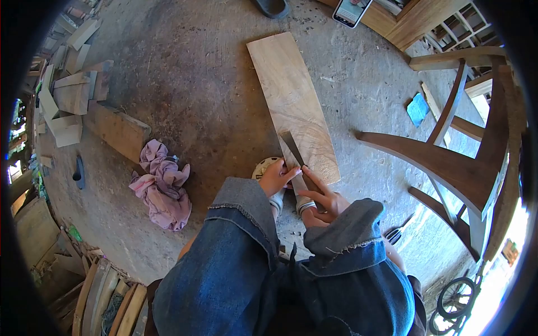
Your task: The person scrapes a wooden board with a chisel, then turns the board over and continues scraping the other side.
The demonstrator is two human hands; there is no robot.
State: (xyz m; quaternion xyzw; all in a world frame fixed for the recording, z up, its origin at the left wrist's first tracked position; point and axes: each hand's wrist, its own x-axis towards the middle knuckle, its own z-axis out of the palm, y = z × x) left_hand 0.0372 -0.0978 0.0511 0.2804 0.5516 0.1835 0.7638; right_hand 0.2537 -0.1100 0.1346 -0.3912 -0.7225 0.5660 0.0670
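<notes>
A narrow wooden strip (297, 181) lies at the near end of a long pale board (283, 73), pointing away from me. My left hand (273, 177) is closed on the strip from the left, its thumb along the edge. My right hand (329, 201) grips a tool with a dark flat blade (292, 149), index finger stretched along it. The blade rests slantwise over the strip and widens toward its far end; its handle is hidden in my palm. A round patterned object (263, 167) shows partly behind my left hand.
A crumpled pink cloth (163, 187) lies at left beside a wood block (120, 131). Wood offcuts (73, 95) are piled farther left. A curved wooden chair frame (437, 162) stands at right. Scissors (395, 234) lie beside my right leg; a phone (352, 11) is at the top.
</notes>
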